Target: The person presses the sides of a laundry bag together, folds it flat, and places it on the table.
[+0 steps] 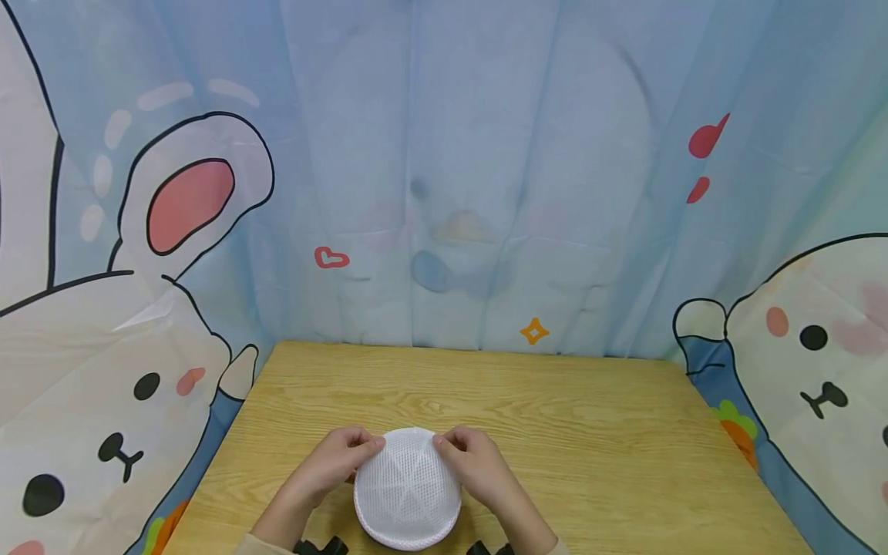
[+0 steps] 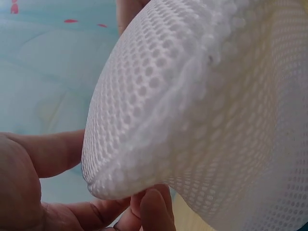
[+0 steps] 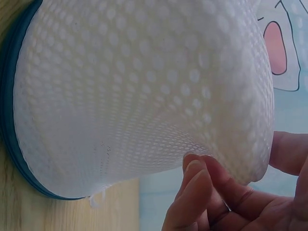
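Observation:
A round white mesh laundry bag [image 1: 408, 493] stands at the near side of the table, its top panel facing up in the head view. My left hand [image 1: 343, 459] pinches the upper left edge between thumb and fingers. On the opposite side, my right hand [image 1: 475, 462] pinches the upper right edge the same way. The right wrist view shows a teal band [image 3: 8, 110] around the bag's lower end, by the wooden surface. Close up in the left wrist view, the mesh [image 2: 139, 91] bulges above a stitched seam, with fingers curled underneath.
The wooden table [image 1: 590, 432] stretches beyond and to both sides of the bag. A light blue curtain [image 1: 458, 154] with printed cartoon animals hangs behind it and down its sides. Black wrist-worn parts [image 1: 321, 547] show at the bottom edge.

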A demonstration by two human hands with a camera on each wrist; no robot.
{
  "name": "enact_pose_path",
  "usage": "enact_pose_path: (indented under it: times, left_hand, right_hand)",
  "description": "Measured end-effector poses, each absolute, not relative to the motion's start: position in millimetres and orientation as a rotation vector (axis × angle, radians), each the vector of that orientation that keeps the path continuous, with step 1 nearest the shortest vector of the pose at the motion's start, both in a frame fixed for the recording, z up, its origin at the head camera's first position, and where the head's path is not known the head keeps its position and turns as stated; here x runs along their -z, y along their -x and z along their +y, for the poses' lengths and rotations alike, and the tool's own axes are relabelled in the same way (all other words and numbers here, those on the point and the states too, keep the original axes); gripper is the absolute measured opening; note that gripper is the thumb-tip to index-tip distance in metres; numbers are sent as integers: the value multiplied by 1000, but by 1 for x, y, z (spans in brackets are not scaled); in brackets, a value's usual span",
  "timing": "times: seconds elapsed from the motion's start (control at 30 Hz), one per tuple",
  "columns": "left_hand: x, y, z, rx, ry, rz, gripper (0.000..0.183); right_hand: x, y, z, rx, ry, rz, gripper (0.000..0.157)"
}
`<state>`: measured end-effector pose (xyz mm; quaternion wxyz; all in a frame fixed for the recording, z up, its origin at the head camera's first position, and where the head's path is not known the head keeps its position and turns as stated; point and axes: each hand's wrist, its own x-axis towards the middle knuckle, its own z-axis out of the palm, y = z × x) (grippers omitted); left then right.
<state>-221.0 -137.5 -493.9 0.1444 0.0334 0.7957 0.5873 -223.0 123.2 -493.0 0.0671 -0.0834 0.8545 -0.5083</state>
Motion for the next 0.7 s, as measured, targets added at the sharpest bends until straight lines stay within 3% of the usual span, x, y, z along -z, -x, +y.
enact_pose_path:
  times: [0.7]
  left_hand:
    - [500,225,-133,-1711,-125,2239,34]
  right_hand:
    - [500,228,116,1681,153,2474,29]
